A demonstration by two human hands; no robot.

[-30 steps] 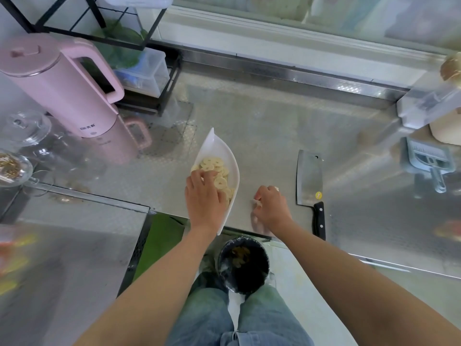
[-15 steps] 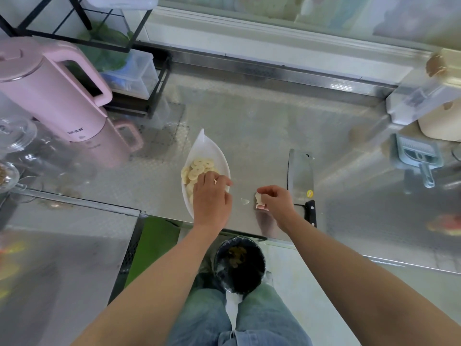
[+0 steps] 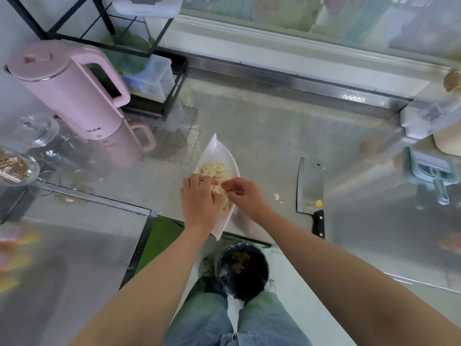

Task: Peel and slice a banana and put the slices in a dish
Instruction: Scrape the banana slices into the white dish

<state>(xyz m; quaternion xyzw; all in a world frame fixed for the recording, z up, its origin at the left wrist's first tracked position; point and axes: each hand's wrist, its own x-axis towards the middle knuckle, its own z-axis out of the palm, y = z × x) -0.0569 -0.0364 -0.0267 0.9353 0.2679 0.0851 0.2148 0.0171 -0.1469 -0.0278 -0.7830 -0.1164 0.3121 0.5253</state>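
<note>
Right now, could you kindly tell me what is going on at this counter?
A person is filling a white dish on the steel counter with banana slices. Left hand and right hand both meet over the slices; what they grip is hidden. A cleaver lies to the right, untouched.

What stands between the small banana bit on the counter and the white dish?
Only the person's own right hand, reaching over the right rim of the dish. The cleaver lies beyond the banana bit, not between.
</note>
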